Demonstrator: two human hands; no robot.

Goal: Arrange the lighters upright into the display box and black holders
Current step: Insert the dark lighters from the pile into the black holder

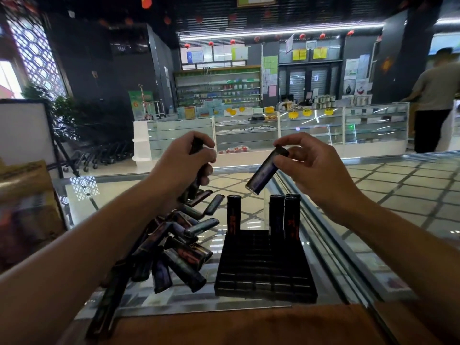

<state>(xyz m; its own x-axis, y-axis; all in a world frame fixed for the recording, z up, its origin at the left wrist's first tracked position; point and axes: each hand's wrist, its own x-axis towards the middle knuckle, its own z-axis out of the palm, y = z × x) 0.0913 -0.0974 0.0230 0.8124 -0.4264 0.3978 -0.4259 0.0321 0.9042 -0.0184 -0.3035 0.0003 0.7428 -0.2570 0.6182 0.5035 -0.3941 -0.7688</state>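
1. Lower left of centre: a loose heap of dark, glossy cylindrical lighters [174,250] lies on the glass counter [249,215]; too tangled to count.
2. The left hand [184,160] grips several dark lighters in curled fingers.
3. Centre: the black gridded plastic holder [265,267] carries four upright black lighters with red markings [234,215]; their writing is unreadable.
4. The right hand [313,165] pinches one tilted dark purple lighter [266,171] by its cap above the holder.

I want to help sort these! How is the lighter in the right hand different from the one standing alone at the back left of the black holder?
The held lighter hangs tilted in the air, pinched by the right hand; the lone standing lighter sits upright in the black holder. The held one looks bluish-purple; the standing one shows red markings. Both are dark, slim lighters.
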